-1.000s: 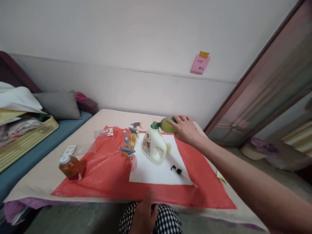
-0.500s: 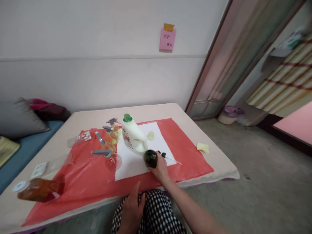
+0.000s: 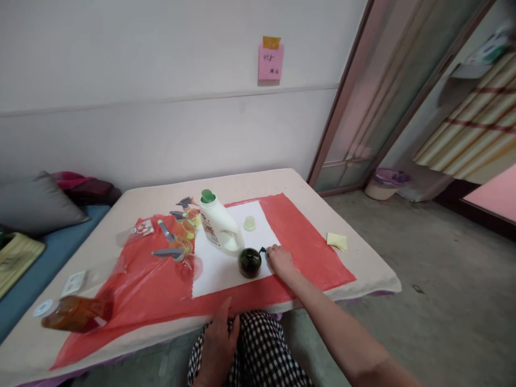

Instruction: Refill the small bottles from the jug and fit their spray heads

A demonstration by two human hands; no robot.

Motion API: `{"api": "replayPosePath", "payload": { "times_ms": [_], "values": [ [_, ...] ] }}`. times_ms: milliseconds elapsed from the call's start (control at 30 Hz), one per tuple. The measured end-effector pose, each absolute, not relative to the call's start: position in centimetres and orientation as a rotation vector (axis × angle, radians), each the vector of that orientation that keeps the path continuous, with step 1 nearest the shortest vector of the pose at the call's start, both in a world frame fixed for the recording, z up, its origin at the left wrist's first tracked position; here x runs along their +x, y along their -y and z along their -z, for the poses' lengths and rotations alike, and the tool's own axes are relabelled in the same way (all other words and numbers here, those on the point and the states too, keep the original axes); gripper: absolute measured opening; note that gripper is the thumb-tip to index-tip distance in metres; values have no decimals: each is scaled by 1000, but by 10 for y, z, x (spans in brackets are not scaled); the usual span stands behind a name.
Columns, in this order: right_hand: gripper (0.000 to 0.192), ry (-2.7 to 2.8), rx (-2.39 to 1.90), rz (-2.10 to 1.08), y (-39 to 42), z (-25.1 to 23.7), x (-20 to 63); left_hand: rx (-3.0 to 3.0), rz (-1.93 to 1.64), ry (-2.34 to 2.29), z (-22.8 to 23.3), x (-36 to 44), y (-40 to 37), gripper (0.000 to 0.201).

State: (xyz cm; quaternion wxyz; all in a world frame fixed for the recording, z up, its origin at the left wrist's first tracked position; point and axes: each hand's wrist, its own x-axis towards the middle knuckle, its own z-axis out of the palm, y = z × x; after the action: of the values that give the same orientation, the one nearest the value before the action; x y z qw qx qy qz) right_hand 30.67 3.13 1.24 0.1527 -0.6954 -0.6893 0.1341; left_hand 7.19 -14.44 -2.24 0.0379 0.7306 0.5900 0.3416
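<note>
My right hand [image 3: 281,262] lies on the white sheet [image 3: 217,279], its fingers curled over a black spray head [image 3: 263,250] that is mostly hidden under them. Just left of those fingers stands a dark green round bottle [image 3: 250,263], apart from the hand. Behind it, a white jug [image 3: 221,223] with a green spout leans back to the left. A pale round cap [image 3: 249,223] lies on the sheet. My left hand [image 3: 220,341] rests on my checkered lap with thumb and fingers apart, holding nothing.
Several clear bottles with grey trigger heads [image 3: 177,253] sit on the red plastic sheet [image 3: 153,290]. A bottle of amber liquid [image 3: 76,313] lies at the front left. Yellow sticky notes [image 3: 336,241] are near the right edge; a pink note [image 3: 270,63] hangs on the wall.
My right hand has let go of the dark green bottle, which now stands on the white sheet. It has moved right onto the black spray head. The left hand stays on the lap.
</note>
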Motion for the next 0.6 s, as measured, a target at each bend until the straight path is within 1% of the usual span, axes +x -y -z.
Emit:
{"api": "replayPosePath", "payload": {
  "times_ms": [67,133,267,333,433,600],
  "values": [
    [20,1907,-1951,-384,-32,-27,311,2209,-1076,-1827,25,70,147,39],
    [20,1802,-1874,-366,-28,-48,320,2181,-1087,-1835,26,69,147,40],
    [32,1597,-1632,-385,-15,-91,332,2182,-1077,-1795,26,73,143,39],
    [33,1547,-1504,-422,-8,-103,328,2207,-1079,-1782,25,75,142,38],
    [31,1519,-1370,-476,-3,-106,312,2212,-1094,-1803,25,75,143,39],
    [29,1566,-1303,-562,-9,-88,286,2176,-1115,-1823,24,72,148,39]
  ]
}}
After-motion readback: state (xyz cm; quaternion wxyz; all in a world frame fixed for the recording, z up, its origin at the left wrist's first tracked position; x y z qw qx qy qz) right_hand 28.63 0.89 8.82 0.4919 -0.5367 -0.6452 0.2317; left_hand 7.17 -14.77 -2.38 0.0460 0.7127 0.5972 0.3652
